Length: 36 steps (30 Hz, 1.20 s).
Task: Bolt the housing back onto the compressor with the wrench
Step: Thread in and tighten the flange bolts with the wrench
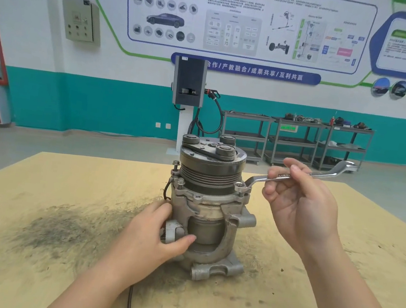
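The compressor (210,205) stands upright in the middle of the wooden table (66,189), w/ the grey housing (215,211) around its lower body. Left hand (152,234) holds the housing from the left side, thumb pressed on the front, other fingers curled behind. Right hand (300,203) pinches the shaft of the wrench (295,175) btw thumb and fingers. The wrench's ring end sits on a bolt (240,186) at the right of the housing flange. Two more bolts (178,173) stand up at the left.

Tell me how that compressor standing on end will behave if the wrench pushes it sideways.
The compressor looks like cast metal, so probably heavy and slow to slide. It stands tall on a narrow base, so it may tip; the left hand grips its body, likely as a brace. The wrench, held by the right hand, sits high, adding leverage.
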Available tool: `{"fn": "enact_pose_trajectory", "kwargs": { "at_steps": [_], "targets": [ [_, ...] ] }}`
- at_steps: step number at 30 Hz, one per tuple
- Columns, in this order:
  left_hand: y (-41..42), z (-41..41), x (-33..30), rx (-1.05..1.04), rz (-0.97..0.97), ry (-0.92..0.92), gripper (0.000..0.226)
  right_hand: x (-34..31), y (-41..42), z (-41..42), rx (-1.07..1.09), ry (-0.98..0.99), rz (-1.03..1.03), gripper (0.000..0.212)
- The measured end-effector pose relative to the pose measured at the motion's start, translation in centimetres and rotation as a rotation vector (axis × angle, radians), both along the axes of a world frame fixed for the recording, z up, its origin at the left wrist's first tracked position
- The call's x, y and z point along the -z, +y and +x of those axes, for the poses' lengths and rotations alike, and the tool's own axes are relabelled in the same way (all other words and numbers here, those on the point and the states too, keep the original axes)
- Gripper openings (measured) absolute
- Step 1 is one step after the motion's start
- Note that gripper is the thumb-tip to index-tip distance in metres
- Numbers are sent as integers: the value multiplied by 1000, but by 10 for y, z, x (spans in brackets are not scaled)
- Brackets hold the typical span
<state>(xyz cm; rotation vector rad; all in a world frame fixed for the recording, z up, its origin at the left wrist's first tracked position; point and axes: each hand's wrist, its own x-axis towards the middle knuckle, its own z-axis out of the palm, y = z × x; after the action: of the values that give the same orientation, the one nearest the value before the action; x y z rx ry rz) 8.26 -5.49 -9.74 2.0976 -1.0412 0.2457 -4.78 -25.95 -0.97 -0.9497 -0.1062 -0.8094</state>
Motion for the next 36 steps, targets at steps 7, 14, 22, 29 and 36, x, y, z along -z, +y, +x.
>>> {"fn": "enact_pose_trajectory", "kwargs": {
  "at_steps": [7, 14, 22, 29, 36],
  "targets": [
    [0, 0, 4, 22, -45, 134, 54, 2, -9, 8, -14, 31, 65, 19],
    [1, -1, 2, 78, -133, 176, 37, 38, 30, 6, 639, -317, -559, 19],
    [-1, 2, 7, 75, -168, 205, 33, 37, 53, 2, 848, -303, -1117, 15],
    [-2, 3, 9, 78, -161, 192, 20, 6, 35, -10, 460, -141, -286, 19],
    [-3, 0, 6, 106, -157, 168, 22, 1, 7, -1, 40, 66, 110, 23]
  ]
}}
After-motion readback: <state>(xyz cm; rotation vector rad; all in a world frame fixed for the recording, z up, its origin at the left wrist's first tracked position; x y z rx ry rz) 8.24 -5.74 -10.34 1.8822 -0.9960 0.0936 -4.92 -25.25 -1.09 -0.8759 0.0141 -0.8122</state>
